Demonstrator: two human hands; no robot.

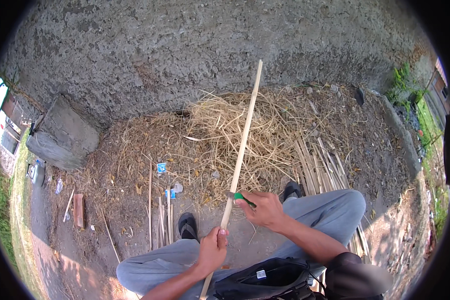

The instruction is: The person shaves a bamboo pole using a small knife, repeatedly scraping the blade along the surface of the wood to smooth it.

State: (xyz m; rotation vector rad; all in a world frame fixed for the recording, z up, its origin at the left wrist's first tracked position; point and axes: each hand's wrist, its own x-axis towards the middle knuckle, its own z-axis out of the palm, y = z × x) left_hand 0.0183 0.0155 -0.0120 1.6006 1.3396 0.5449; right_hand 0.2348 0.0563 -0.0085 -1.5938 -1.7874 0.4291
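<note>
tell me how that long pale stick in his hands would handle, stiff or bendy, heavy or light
The long pale stick looks fairly stiff: it runs straight with only the left hand gripping its lower part. It is probably light, being thin like the split strips piled nearby. The right hand presses a green-handled tool against it, so it may shave or split easily.

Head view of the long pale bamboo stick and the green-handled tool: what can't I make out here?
- Long pale bamboo stick: its lower end runs behind the left hand and the black bag.
- Green-handled tool: the right hand covers most of the handle; the blade is too small to judge.
- Bundle of split bamboo strips: its near end is hidden by the grey trouser leg.
- Small blue-and-white scraps: too small to identify.
</note>
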